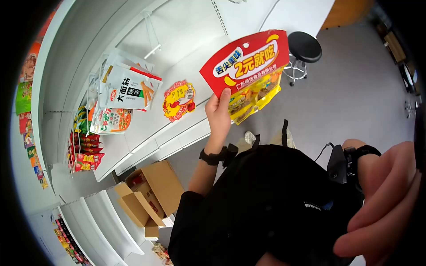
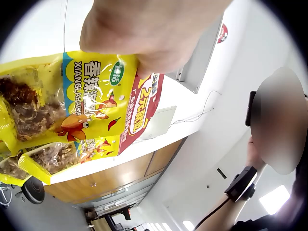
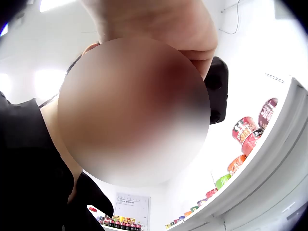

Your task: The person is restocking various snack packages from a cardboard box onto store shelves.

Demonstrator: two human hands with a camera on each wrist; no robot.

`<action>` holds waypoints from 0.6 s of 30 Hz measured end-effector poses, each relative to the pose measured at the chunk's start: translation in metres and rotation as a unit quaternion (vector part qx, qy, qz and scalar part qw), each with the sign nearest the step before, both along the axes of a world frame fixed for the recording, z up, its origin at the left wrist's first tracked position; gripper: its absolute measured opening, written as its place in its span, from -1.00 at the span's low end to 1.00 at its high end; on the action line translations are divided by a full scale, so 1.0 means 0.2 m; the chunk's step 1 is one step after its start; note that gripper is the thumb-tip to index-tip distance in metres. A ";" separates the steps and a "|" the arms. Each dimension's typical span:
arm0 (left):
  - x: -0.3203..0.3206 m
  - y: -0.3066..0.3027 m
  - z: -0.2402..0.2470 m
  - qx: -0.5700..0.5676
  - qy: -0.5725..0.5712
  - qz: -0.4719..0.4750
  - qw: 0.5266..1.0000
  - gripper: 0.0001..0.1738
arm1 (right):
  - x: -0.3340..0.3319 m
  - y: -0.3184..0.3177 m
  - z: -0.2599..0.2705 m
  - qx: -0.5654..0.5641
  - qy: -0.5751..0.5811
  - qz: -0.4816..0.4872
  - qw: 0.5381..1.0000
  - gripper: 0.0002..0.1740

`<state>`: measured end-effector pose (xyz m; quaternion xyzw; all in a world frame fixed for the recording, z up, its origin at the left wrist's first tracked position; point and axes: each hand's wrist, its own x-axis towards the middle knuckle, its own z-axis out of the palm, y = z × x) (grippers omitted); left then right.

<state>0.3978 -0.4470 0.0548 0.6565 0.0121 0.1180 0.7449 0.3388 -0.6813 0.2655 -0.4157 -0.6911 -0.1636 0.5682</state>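
My left hand (image 1: 219,114) grips the lower edge of a red header card (image 1: 248,60), with the thumb on its printed face. Yellow snack bags (image 1: 256,98) hang below the card. In the left wrist view, a clear window in the yellow front bag (image 2: 98,96) shows brown food. My right hand (image 1: 384,201) is raised close to the head camera and looms large at the right edge. In the right wrist view it is next to a black device (image 3: 217,91) by the blurred head; I cannot tell whether its fingers hold that device.
White and silver snack packets (image 1: 128,86) hang on the rack at left, above red packets (image 1: 88,159). A red-and-yellow price sign (image 1: 179,101) lies on the white shelf. Below stands an open cardboard box (image 1: 155,190). A black round stool (image 1: 304,47) is beyond the card.
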 end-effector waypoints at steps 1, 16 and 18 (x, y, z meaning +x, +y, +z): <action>0.04 -0.01 0.02 -0.007 -0.012 0.011 1.000 -0.71 | 0.05 -0.01 0.01 0.002 -0.001 0.005 1.000 -0.80; 0.37 -0.24 0.12 0.028 -0.019 0.149 0.988 -0.71 | 0.62 -0.33 0.00 0.002 0.013 0.077 0.997 -0.74; 0.40 -0.29 0.11 0.035 -0.017 0.165 0.985 -0.72 | 0.69 -0.39 -0.01 -0.001 0.022 0.075 0.997 -0.72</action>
